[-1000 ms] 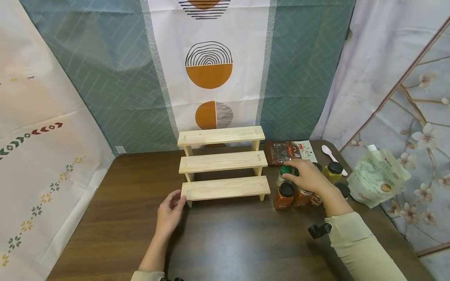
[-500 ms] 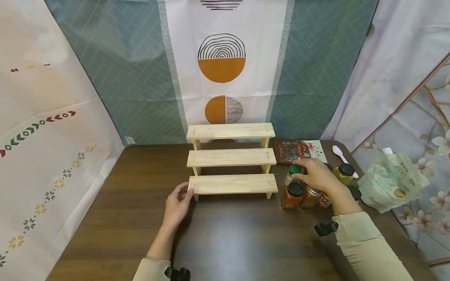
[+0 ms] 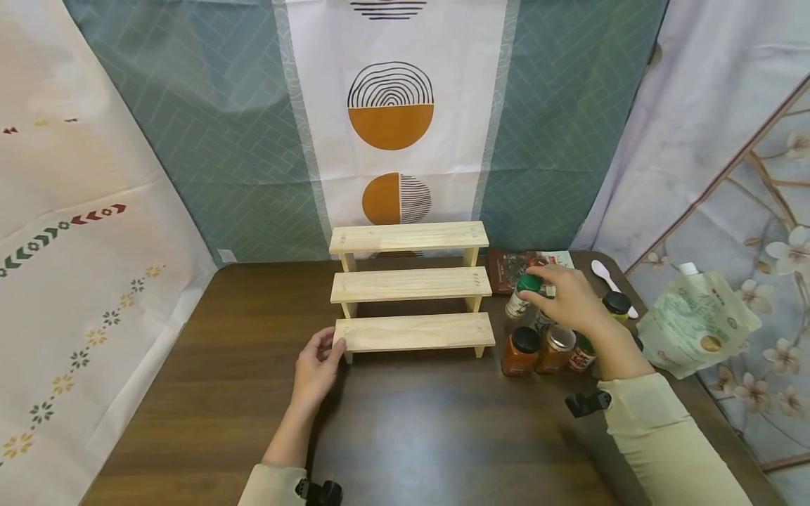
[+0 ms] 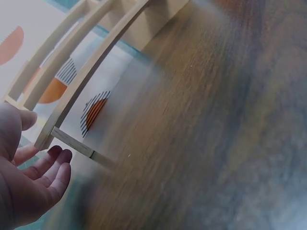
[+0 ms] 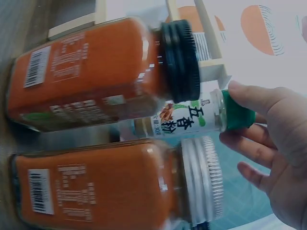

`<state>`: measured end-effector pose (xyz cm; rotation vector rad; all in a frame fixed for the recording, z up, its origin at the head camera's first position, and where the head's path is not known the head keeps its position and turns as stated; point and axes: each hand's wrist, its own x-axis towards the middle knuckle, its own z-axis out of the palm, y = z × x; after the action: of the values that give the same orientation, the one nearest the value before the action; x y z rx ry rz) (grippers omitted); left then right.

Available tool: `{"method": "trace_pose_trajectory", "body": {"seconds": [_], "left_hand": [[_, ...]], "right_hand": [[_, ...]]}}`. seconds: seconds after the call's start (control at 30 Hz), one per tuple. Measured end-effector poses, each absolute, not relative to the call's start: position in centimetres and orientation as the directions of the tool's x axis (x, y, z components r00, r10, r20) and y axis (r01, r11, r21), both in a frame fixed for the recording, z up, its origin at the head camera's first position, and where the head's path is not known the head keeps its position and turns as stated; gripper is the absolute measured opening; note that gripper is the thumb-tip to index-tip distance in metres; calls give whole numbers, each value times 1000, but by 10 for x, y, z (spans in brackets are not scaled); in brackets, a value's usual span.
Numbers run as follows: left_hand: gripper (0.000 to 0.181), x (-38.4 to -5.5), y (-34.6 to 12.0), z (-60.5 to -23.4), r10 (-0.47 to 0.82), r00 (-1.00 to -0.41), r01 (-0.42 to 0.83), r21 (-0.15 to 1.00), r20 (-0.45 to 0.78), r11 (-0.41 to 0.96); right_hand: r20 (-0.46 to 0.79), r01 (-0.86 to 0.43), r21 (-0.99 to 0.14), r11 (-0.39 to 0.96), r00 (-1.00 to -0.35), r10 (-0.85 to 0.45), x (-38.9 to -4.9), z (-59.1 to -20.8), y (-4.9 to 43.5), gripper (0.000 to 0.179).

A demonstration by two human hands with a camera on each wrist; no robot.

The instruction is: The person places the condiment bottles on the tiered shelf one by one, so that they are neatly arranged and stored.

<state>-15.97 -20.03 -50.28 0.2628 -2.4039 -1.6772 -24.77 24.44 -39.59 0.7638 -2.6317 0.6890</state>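
My right hand [image 3: 568, 301] pinches the green cap of a small spice bottle [image 3: 517, 303] between thumb and fingers. In the right wrist view the bottle [image 5: 184, 117] shows a white label with green characters, behind two jars of orange-red powder. My left hand [image 3: 316, 367] holds the left end of the lowest step of a three-tier wooden shelf [image 3: 414, 332]. The left wrist view shows the left thumb above the step's end and the other fingers [image 4: 60, 184] curled below it. All three tiers of the shelf are bare.
In front of the right hand stand a black-capped jar [image 3: 520, 351] and a silver-capped jar [image 3: 555, 349], with several more beside them. A flat packet [image 3: 504, 272], a white spoon [image 3: 605, 275] and a spouted pouch [image 3: 696, 323] lie or stand at the right. Curtains border the table [image 3: 405, 429].
The green-capped bottle has come up from among the jars in the right hand and now tilts. The left hand has stayed at the shelf's end. The head view has shifted slightly.
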Motion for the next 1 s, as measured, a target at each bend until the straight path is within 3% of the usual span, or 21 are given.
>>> {"method": "trace_pose_trajectory", "body": {"seconds": [0.47,0.8,1.0], "left_hand": [[39,-171,-198,-505,-321,-946,-66,950,37,305],[40,-177,-199,-507,-335,-942,-74,989,-26,131],[40,-178,-198,-509,-339,-940,-64,992,-22,112]], "right_hand": [[498,-578,-360,732,-783,-373,-254,-370,235,45],[572,-622,-392,677,-742,-350,-261,-347,219,41],[558,-597,-432,676,-765,-320,-265,-333,206,41]]}}
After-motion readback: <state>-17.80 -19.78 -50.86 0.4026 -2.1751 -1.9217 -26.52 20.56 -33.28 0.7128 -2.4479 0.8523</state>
